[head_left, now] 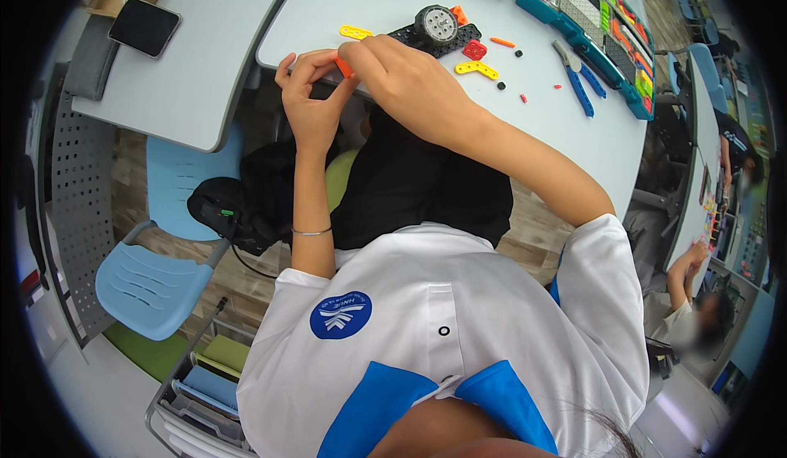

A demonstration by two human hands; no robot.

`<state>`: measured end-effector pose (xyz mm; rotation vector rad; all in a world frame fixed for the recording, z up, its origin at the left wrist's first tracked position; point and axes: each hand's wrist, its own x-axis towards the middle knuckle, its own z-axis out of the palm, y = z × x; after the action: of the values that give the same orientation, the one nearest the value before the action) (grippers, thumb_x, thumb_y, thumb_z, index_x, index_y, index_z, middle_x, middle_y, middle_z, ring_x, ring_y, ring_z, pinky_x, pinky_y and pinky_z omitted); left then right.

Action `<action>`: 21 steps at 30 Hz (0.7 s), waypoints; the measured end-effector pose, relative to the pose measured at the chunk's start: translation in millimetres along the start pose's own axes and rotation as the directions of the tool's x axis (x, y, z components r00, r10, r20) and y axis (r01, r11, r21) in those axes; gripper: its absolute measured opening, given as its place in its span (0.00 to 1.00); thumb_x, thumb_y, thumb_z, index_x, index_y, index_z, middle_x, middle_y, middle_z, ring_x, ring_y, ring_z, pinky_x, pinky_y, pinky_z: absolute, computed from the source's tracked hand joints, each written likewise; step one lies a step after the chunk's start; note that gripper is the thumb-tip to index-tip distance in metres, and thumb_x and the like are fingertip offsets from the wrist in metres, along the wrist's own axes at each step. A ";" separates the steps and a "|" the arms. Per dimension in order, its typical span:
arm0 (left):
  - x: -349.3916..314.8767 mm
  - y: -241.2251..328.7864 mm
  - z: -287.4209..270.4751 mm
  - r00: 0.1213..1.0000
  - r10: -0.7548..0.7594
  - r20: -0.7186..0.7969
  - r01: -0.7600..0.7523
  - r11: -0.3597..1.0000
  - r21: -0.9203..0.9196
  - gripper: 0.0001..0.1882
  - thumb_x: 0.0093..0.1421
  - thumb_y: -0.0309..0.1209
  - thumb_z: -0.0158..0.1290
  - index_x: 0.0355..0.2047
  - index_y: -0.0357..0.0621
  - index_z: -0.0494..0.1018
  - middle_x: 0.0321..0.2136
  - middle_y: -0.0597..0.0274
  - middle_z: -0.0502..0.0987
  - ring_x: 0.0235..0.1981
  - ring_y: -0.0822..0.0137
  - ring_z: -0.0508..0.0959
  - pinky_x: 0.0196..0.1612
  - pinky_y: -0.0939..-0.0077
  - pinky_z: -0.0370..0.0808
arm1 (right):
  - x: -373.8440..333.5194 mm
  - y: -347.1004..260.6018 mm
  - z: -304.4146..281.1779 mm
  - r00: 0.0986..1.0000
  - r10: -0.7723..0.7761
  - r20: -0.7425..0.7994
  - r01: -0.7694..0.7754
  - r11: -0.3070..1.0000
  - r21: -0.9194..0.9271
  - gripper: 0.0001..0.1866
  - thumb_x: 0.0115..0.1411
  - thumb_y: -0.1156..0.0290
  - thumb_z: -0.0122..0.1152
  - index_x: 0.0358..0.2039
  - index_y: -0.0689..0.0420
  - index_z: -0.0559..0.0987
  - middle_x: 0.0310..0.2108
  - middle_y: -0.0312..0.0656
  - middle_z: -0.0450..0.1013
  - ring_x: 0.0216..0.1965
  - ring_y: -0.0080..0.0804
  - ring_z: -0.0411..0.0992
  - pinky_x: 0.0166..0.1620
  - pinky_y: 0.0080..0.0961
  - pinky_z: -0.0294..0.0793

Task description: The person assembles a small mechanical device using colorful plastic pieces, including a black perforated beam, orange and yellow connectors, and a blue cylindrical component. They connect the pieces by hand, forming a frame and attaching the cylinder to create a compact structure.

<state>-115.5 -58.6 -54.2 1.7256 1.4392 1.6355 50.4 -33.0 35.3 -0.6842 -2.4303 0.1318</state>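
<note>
Found orange piece (344, 66) pinched between thumb and fingers of left hand (314, 89), at near edge of white table (607, 138), nearer than wheel (436, 25) and to its left. Noted right hand (410, 81) curled down at its right side; cannot tell exact grip behind knuckles. Traced visible part slanting from far left to near right; cannot confirm full long axis or leading end under covering fingers. Recorded blue-handled pliers (578, 77) well to right.

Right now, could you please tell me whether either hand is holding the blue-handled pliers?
No, the pliers lie on the table, while the left hand and right hand meet at an orange piece.
</note>
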 end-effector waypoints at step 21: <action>12.7 25.7 1.9 0.998 -0.005 0.057 -0.008 0.977 0.215 0.30 0.51 0.38 0.69 0.55 0.45 0.76 0.39 0.64 0.84 0.45 0.72 0.76 0.64 0.65 0.51 | -77.2 99.6 -65.7 0.812 0.564 -0.147 -0.573 0.819 -0.021 0.06 0.59 0.74 0.64 0.37 0.60 0.81 0.36 0.43 0.76 0.41 0.37 0.74 0.46 0.32 0.73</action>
<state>-105.6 -58.1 -27.3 1.8727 1.6391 1.4625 185.4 9.8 23.4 -1.3949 -2.0342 0.2379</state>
